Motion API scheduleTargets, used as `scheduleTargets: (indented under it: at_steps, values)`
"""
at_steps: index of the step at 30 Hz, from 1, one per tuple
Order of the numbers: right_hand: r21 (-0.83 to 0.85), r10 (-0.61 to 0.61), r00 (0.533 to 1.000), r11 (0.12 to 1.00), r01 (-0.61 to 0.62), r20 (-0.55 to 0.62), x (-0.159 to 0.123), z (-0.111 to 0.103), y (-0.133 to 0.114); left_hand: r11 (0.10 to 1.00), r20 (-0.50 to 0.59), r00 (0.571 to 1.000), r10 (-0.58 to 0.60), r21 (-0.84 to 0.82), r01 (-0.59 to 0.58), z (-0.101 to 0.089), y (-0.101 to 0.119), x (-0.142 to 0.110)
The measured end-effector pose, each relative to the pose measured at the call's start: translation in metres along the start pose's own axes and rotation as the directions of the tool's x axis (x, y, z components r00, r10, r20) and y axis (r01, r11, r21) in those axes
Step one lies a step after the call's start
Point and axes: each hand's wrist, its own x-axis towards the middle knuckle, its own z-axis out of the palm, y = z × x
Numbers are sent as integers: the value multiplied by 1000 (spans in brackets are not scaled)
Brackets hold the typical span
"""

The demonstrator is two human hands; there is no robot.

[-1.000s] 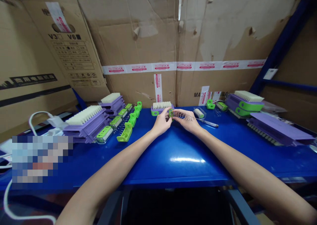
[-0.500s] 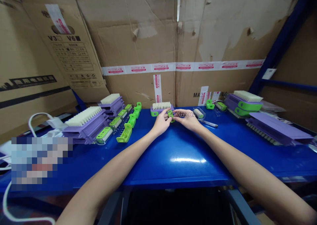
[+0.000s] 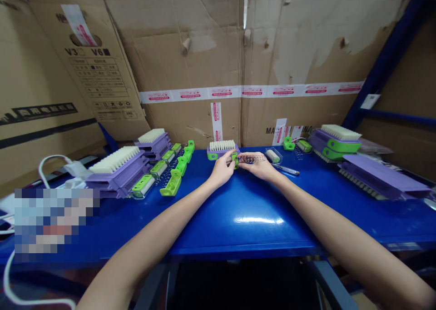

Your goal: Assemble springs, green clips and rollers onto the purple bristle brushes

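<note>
Near the middle of the table, my left hand (image 3: 222,168) is closed on a small green plastic end piece (image 3: 235,160). My right hand (image 3: 259,167) pinches a thin metal coil spring (image 3: 252,158) by its left end, against the green piece; the coils stretch rightward over the hand. Just behind my left hand lies a purple and green brush (image 3: 222,149) with cream bristles facing up. To the right of my right hand sit a clear case with a pale block (image 3: 273,156) and a screwdriver (image 3: 288,170).
At left, purple brush bodies (image 3: 117,171) stand beside a row of green-topped cases (image 3: 143,185), springs and green end pieces (image 3: 171,183). More purple brushes (image 3: 335,142) are stacked at right. A white charger with cable (image 3: 75,168) lies far left. Cardboard (image 3: 190,64) walls the blue table's (image 3: 252,201) back.
The green piece has turned slightly between my hands. The spring has swung up a little from a downward slant to nearly level. Both hands stay in about the same place.
</note>
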Motion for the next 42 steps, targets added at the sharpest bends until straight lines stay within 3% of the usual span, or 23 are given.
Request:
scheduleTargets:
  at_steps: [8,13,21,26,34,42]
  values:
    - [29,33,999,999,-34,5,-1,1,-1,1000,30,999,-22,-2,22,1,-9,2]
    - [-1,23,1000,1000,-23,6,-2,2,-2,991,12,1000,26,129,-27,0,-13,2]
    - [-86,-55,998,995,55,4,-4,2,-4,971,-7,999,50,236,-47,-2,-9,1]
    - [-178,-34,999,984,32,-6,-3,-2,-4,964,4,998,66,259,-65,-2,-5,0]
    - [-35,30,999,999,-29,25,-3,3,-4,973,4,999,53,226,-52,-2,-11,2]
    - [-5,73,997,997,-73,39,-3,2,-3,980,14,1000,15,197,-17,-1,-9,1]
